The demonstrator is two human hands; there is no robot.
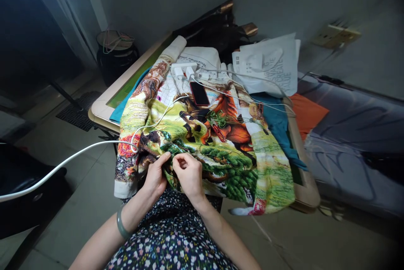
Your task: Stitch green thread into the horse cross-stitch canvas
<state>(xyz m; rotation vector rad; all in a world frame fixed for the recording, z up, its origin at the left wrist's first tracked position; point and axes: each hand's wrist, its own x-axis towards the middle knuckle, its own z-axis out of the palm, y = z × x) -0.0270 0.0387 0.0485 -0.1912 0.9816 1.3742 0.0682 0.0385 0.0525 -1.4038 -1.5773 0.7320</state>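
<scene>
A large cross-stitch cloth [186, 114] with a colourful picture is spread over the table, its left and right sides rolled. My left hand [156, 173] grips the near part of this cloth, thumb on top and fingers underneath. Close to its right, my right hand [188, 175] is closed in a pinch just above the cloth; whatever is between its fingertips is too small to make out. Beyond the hands, a tangle of green thread [217, 118] lies on the cloth beside a small red tool [219, 133]. A phone with a red edge [199, 94] rests farther back.
A white power strip [183, 68] with plugged-in chargers sits at the cloth's far side. One white cable [69, 159] crosses in from the left. White printed bags [268, 65] stand at the back right. A black stool-like container [116, 57] is behind the table's left edge.
</scene>
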